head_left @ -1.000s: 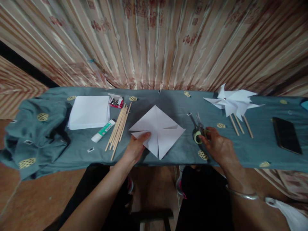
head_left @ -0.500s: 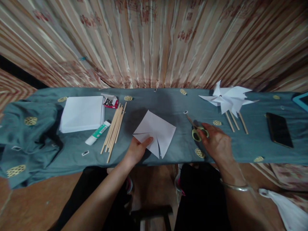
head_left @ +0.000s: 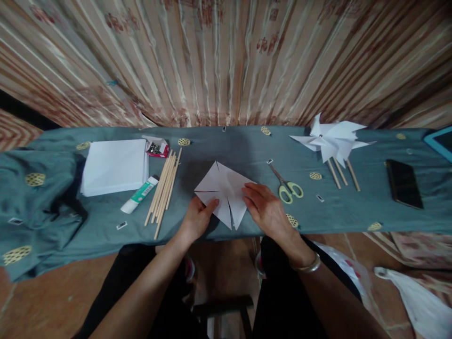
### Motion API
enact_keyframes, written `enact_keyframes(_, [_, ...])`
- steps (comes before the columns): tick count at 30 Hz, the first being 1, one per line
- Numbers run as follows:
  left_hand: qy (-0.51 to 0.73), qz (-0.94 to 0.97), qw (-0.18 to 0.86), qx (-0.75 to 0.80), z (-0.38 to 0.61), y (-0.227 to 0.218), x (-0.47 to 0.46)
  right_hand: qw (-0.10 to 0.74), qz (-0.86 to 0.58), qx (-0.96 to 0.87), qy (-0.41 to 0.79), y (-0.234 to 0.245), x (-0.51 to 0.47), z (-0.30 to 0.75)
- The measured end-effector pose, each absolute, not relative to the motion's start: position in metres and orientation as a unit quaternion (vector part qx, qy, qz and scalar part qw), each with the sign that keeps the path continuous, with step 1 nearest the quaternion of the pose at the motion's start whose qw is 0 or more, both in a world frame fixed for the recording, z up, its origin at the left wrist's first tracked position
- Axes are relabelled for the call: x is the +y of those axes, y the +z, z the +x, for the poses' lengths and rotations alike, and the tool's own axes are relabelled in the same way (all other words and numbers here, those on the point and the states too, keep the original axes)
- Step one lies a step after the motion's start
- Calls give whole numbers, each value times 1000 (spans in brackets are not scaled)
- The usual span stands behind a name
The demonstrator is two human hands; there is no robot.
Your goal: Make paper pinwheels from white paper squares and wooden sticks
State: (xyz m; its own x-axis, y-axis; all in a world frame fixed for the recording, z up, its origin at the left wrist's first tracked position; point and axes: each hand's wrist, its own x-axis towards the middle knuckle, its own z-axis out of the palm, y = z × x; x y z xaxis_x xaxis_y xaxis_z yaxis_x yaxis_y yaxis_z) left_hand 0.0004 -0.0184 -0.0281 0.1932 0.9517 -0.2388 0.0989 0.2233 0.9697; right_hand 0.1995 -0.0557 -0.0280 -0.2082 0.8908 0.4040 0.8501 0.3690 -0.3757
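A square of white paper (head_left: 224, 181), slit inward from its corners, is held just above the cloth in front of me. My left hand (head_left: 199, 217) pinches its lower left edge, thumb on top and the other fingers underneath. At the right corner, my right hand (head_left: 263, 207) has its fingers bent over the paper; part of its grip is hidden. Scissors (head_left: 287, 188) with pale green handles lie on the cloth just beyond the right hand, their blades pointing away to the left.
Left of the paper lie wooden sticks (head_left: 164, 188), a glue stick (head_left: 139, 194), an open box of metal pins (head_left: 157, 147) and a paper stack (head_left: 115, 165). Paper pinwheels (head_left: 335, 139) on sticks and a black phone (head_left: 404, 183) lie rightward. A curtain (head_left: 212, 61) hangs behind.
My right hand has let go of the scissors, leaving them on the cloth, and moved left to the paper's right corner. My left hand still holds the paper.
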Motion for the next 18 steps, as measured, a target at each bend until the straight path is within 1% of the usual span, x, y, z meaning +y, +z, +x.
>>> enact_keyframes(9, [366, 511, 577, 522, -1, -27, -12, 290, -553, -778, 68, -31, -54, 201])
enact_keyframes(18, [381, 507, 557, 536, -10, -26, -6, 261, -562, -777, 110, -25, -55, 208])
